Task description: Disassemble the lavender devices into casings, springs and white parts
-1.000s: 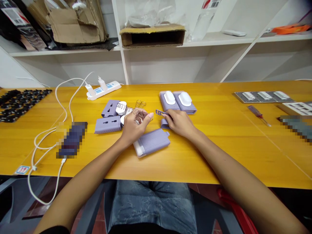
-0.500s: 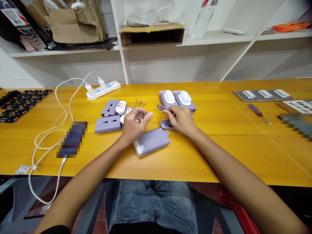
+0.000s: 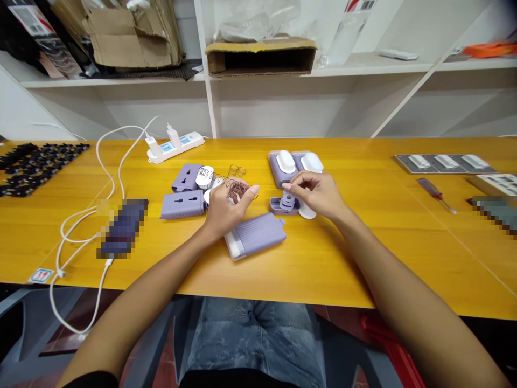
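Note:
My left hand (image 3: 228, 209) is closed around thin wire coil springs (image 3: 237, 187), whose loops stick out past the thumb and fingers. In a pinch, my right hand (image 3: 321, 195) holds a small purple plastic piece with cut-outs (image 3: 287, 201), tilted down over a shallow purple cap (image 3: 277, 209). A white rounded part (image 3: 307, 212) lies under the right fingers. In front of both hands rests a ribbed purple case (image 3: 259, 236) with a white end. Beside the left hand are purple slotted housings (image 3: 183, 205) and a white round part (image 3: 204, 177).
Two purple cases with white oval tops (image 3: 286, 161) stand behind my right hand. A power strip (image 3: 177, 146), white cable (image 3: 100, 172) and blurred phone (image 3: 123, 226) lie left. To the right are a screwdriver (image 3: 432, 189) and grey panel (image 3: 432, 163). Black parts (image 3: 44, 164) cover the far left.
My right hand has moved slightly right and turned, bringing the purple piece from nearly flat to steeply tilted above the cap. The white rounded part now shows. My left hand keeps its grip.

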`<state>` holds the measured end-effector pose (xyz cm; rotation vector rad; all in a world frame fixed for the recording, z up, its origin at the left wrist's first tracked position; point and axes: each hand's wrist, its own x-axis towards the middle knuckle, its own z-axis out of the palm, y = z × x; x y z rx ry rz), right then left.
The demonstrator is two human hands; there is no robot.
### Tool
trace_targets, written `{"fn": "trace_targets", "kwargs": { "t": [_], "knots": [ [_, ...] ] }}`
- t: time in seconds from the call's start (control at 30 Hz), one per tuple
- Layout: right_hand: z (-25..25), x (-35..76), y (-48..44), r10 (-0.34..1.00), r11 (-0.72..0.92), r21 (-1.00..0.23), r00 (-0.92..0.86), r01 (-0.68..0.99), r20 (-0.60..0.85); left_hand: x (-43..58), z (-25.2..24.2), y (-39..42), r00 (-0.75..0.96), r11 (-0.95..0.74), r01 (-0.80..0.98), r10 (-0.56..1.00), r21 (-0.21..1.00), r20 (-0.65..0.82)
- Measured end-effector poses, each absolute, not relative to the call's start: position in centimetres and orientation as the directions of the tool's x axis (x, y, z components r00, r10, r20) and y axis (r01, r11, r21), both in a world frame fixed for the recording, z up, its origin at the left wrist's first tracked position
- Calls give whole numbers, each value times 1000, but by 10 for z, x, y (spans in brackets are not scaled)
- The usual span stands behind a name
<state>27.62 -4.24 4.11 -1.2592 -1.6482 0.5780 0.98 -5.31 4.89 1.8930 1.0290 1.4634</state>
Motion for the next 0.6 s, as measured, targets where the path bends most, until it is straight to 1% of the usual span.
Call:
{"fn": "trace_targets", "kwargs": {
  "t": [0.1, 0.17, 0.23, 0.33, 0.47, 0.53, 0.6],
  "knots": [
    [34, 269, -42, 901, 357, -771, 25, 528, 434, 10, 48, -53, 125, -561, 253, 827, 788, 548],
    [32, 265, -44, 876, 369, -676, 6, 638, 483, 9, 48, -53, 126, -558, 258, 829, 789, 545],
    [32, 263, -46, 855, 376, -549, -51, 747, 516, 10, 49, -54, 128, -559, 257, 828, 788, 546],
    [39, 263, -51, 846, 351, -421, -90, 836, 526, 10, 50, -54, 128, -551, 250, 834, 796, 537],
    [51, 264, -60, 850, 251, -333, -42, 909, 526, 9, 51, -56, 134, -535, 260, 845, 804, 518],
    [56, 264, -64, 873, 216, -296, -48, 930, 486, 9, 52, -57, 143, -541, 270, 840, 796, 523],
    [57, 263, -67, 900, 224, -293, -83, 930, 427, 10, 52, -58, 156, -560, 288, 828, 777, 539]
  ]
}}
